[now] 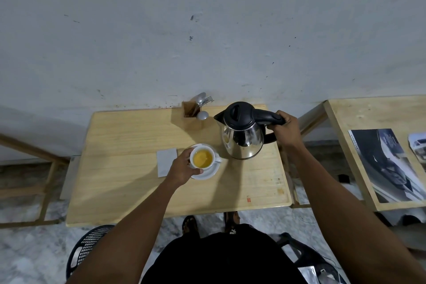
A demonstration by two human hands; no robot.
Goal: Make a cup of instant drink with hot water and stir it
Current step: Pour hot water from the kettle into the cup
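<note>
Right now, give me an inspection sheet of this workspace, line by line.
Surface: wooden table, stained near its right edge.
Job's things: white cup of yellow drink on a saucer; steel kettle upright beside it.
Clutter: grey sachet left of the cup; cutlery holder at the back.
Hands: left hand grips the cup; right hand holds the kettle handle.
Cables: thin wire on the floor, lower right.
Surroundings: marked wall; second table with magazines.
</note>
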